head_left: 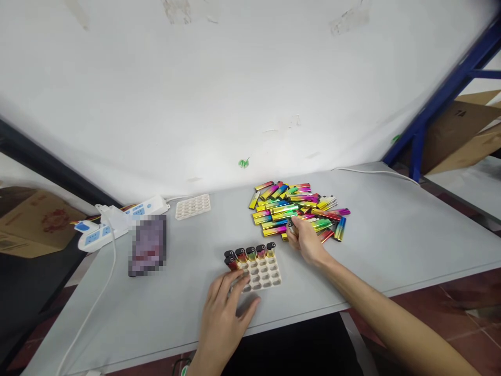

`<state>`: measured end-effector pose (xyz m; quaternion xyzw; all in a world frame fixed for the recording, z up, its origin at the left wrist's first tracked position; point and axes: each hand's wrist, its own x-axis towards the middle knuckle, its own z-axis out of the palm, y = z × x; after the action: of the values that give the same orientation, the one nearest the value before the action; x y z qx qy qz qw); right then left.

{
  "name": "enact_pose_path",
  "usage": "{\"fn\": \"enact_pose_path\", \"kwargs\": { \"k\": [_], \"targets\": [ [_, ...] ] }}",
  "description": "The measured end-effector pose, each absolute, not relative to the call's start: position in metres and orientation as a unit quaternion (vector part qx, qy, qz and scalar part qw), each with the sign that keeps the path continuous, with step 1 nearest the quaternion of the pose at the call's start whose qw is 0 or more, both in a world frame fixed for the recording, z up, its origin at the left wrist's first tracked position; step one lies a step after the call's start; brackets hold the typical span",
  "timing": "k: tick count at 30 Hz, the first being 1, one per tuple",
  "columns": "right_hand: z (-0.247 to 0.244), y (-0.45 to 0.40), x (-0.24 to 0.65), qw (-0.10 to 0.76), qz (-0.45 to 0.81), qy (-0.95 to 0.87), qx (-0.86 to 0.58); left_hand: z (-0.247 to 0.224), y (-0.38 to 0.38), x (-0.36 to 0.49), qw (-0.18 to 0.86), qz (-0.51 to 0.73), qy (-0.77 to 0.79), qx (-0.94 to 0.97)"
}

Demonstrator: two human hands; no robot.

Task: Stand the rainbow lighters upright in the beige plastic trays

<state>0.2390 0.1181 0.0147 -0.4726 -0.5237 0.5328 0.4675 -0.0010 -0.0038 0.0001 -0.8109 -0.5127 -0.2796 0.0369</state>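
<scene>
Tray (pixel 260 272) sits at the lower centre of the frame, six lighters (pixel 250 254) upright at its far left. Left hand (pixel 224 316) is open, fingertips at the tray's left side. Right hand (pixel 307 243) grips one lighter (pixel 290 225) beside the pile (pixel 282 210), centre right. Second tray (pixel 193 207) and power strip (pixel 92 238) lie on the tabletop (pixel 168 308), left.

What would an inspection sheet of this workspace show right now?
Surface: gray tabletop, against a white wall.
Job's things: pile of shiny lighters; near tray, partly filled with upright lighters.
Clutter: second tray, pixelated object, power strip.
Hands: left hand at the near tray; right hand gripping a lighter beside the pile.
Cables: white cable at left; second cable at back right.
Surroundings: cardboard boxes on both sides; blue frame at right.
</scene>
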Motion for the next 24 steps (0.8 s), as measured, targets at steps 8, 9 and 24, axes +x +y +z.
{"fn": "enact_pose_path", "kwargs": {
  "k": [8, 9, 24],
  "targets": [
    [0.020, 0.117, 0.237, 0.493, 0.597, -0.423, -0.472, -0.001, -0.002, -0.001, 0.039, -0.280, -0.512, -0.811],
    [0.022, 0.116, 0.237, 0.493, 0.602, -0.418, -0.468, -0.001, -0.002, 0.000, 0.041, -0.283, -0.510, -0.811],
    [0.013, 0.120, 0.239, 0.512, 0.572, -0.450, -0.456, -0.002, -0.002, 0.000, 0.041, -0.292, -0.514, -0.806]
  ]
}}
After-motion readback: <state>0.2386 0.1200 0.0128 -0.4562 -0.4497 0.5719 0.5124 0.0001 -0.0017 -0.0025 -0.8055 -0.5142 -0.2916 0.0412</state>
